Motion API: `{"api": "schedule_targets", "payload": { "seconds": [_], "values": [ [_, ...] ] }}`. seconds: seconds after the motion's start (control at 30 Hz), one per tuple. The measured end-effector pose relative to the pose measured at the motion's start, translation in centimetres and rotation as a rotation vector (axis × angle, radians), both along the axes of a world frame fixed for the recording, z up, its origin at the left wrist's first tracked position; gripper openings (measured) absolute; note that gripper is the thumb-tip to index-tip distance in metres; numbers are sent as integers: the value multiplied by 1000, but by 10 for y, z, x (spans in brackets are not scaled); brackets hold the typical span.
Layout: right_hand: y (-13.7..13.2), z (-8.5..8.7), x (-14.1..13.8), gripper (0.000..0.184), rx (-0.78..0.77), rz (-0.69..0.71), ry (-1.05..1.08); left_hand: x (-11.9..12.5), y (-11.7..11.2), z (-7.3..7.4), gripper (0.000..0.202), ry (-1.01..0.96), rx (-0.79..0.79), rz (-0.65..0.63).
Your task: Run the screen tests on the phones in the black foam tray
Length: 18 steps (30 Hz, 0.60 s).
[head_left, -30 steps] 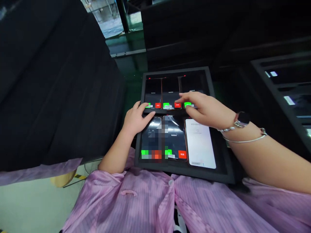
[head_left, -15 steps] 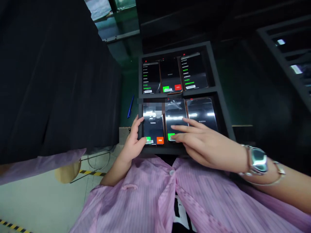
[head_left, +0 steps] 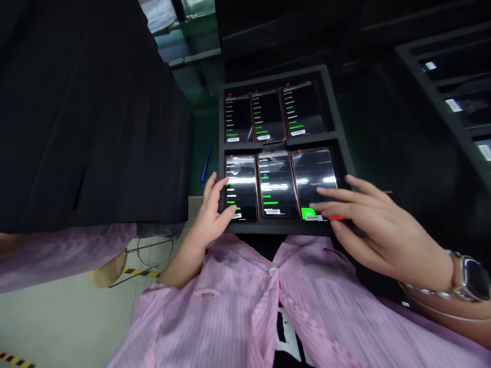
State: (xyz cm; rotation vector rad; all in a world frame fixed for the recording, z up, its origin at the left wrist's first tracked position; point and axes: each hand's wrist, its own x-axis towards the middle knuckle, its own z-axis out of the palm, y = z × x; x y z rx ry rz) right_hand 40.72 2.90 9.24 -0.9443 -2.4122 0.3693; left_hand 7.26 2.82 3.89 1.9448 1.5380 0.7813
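A dark grey tray (head_left: 284,227) holds two rows of smartphones lying face up. My left hand (head_left: 209,217) rests at its left edge, fingers apart, with thumb and fingertips over the side of the front left smartphone (head_left: 245,197). Over the front right smartphone (head_left: 315,171) is my right hand (head_left: 378,232), fingers spread and holding nothing. One fingertip is at that phone's green button; its red button is partly covered by the hand. The front middle smartphone (head_left: 276,179) and the back ones, such as the back middle smartphone (head_left: 268,115), show lists with white and green lines.
A blue pen (head_left: 206,166) lies left of the tray on the green table surface (head_left: 205,122). Another tray (head_left: 429,87) with devices stands at the right. Dark cloth (head_left: 95,112) hangs at the left, with a pink sleeve (head_left: 72,253) below it and a stool (head_left: 111,268) nearby.
My right hand has moved right, from the front middle phone to the front right one. The back middle, front left and front middle screens now show lists. My left hand stays at the left edge.
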Motion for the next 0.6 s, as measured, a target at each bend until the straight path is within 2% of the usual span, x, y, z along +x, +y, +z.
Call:
{"api": "schedule_targets", "payload": {
  "seconds": [0.1, 0.17, 0.2, 0.23, 0.3, 0.33, 0.37, 0.4, 0.43, 0.5, 0.53, 0.57, 0.6],
  "values": [
    [15, -1, -25, 32, 37, -135, -140, 4, 12, 17, 61, 250, 132, 8],
    [17, -4, -38, 44, 54, -243, -313, 5, 12, 35, 60, 441, 149, 33],
    [16, -4, -41, 48, 53, -259, -395, 5, 9, 47, 56, 505, 134, 5],
    [15, -2, -41, 52, 43, -230, -454, 5, 7, 59, 51, 531, 109, -73],
    [21, 8, -39, 54, -9, -53, -481, 6, 7, 81, 48, 487, 77, -303],
    [31, 14, -37, 55, -47, 51, -447, 8, 14, 89, 49, 443, 80, -396],
    [48, 19, -37, 53, -96, 113, -413, 12, 28, 93, 49, 409, 106, -422],
    [70, 22, -39, 53, -137, 26, -391, 17, 49, 93, 50, 395, 155, -364],
    [98, 23, -44, 55, -119, -136, -361, 24, 75, 88, 51, 400, 192, -271],
    [155, 15, -58, 58, 9, -348, -291, 38, 135, 71, 60, 378, 223, -13],
    [180, 8, -65, 59, 29, -418, -285, 45, 161, 61, 65, 373, 201, 96],
    [197, 3, -71, 59, -13, -444, -330, 49, 181, 54, 67, 381, 149, 163],
    [205, 0, -75, 59, -98, -444, -415, 51, 191, 50, 60, 401, 84, 185]
  ]
}}
